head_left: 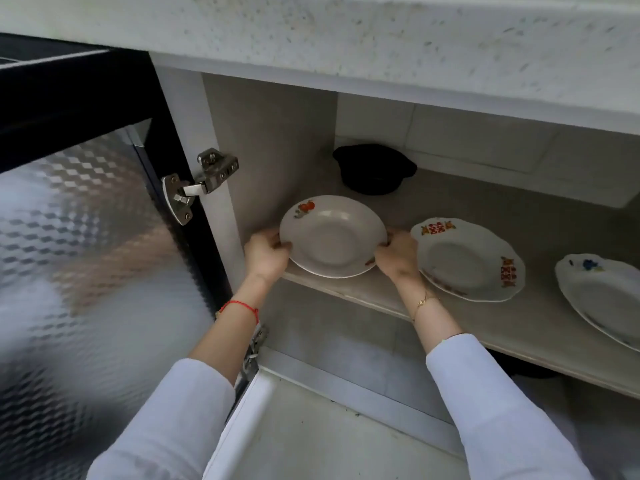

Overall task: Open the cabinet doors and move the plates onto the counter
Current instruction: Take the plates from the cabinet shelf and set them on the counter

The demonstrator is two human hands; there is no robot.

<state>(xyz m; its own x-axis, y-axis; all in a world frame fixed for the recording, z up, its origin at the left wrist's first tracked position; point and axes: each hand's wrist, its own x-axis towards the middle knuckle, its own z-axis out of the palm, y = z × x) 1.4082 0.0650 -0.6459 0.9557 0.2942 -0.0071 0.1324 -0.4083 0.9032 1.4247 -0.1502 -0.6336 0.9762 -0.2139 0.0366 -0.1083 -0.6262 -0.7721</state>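
A white plate with an orange fruit print (330,237) sits at the left end of the cabinet shelf (360,292), tilted up slightly at its front edge. My left hand (266,252) grips its left rim and my right hand (396,256) grips its right rim. To its right lies a scalloped white plate with red and gold marks (467,259). A third white plate with a blue flower (604,296) lies at the far right, partly cut off by the frame edge. The speckled counter (381,36) runs above the cabinet.
The left cabinet door (86,254), black-framed with patterned glass, stands swung open on metal hinges (204,183). A black pot (374,168) sits at the back of the shelf. Below the shelf is the cabinet's lower compartment and its white floor edge (242,410).
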